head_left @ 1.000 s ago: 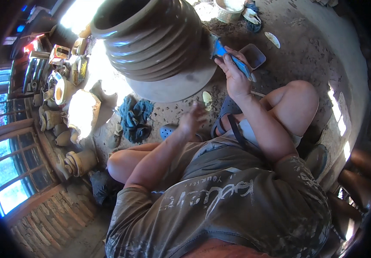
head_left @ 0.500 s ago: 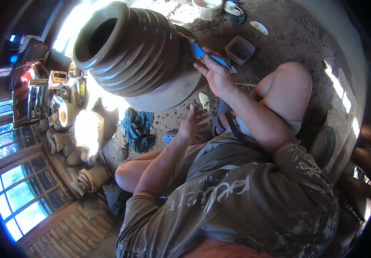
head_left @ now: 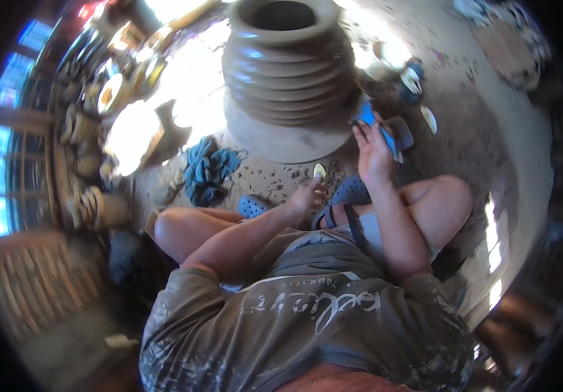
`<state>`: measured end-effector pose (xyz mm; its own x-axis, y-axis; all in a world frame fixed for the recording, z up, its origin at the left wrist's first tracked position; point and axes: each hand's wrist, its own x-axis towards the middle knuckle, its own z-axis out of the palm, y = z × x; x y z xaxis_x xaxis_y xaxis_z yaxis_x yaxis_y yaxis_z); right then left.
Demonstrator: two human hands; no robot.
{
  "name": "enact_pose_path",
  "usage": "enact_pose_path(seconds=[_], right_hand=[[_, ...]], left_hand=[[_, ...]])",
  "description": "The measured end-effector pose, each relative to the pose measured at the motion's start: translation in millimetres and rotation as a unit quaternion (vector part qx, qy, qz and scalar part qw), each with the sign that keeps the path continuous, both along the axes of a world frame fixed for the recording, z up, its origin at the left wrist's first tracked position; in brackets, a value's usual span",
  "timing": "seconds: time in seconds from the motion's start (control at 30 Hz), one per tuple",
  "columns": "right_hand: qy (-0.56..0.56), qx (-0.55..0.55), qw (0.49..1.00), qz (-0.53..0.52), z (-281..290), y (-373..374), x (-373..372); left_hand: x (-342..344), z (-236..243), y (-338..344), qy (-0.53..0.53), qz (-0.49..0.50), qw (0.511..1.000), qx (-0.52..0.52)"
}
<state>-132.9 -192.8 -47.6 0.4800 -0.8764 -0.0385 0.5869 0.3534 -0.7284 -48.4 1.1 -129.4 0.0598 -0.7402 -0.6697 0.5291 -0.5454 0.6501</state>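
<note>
A large wet clay pot [head_left: 288, 75] with ringed walls stands upright on a round grey wheel head [head_left: 288, 142]. At the wheel's right edge, my right hand [head_left: 376, 157] holds a flat blue strip-like thing [head_left: 388, 138]; its exact kind is unclear. The fingers are bent at it, with the palm partly turned up. My left hand [head_left: 306, 197] is low in front of the wheel and smeared by motion. Just beyond its fingers is a pale yellow-green oval piece [head_left: 319, 172]; whether they touch I cannot tell.
A teal cloth [head_left: 208, 171] lies crumpled on the floor left of the wheel. Behind my right hand is a small rectangular tub [head_left: 402, 130]. Another pale oval piece [head_left: 428, 119] lies farther right. Several clay pots [head_left: 98, 208] stand along the left by the windows.
My view has turned, so the pot sits more central and upright. The left hand's spread fingers have become blurred near the pale oval piece. The right hand still has the blue thing.
</note>
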Motion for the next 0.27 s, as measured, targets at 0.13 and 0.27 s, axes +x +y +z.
enact_pose_path(seconds=[0.13, 0.27], right_hand=[[0.056, -0.032, 0.998, -0.003, 14.5, -6.2, 1.8], [0.096, -0.042, 0.994, 0.019, 13.5, -5.2, 8.1]], left_hand=[[56.4, -19.9, -11.6, -0.063, 0.447, 0.892, 0.022], [173.7, -33.4, 24.5, -0.03, 0.61, 0.79, -0.056]])
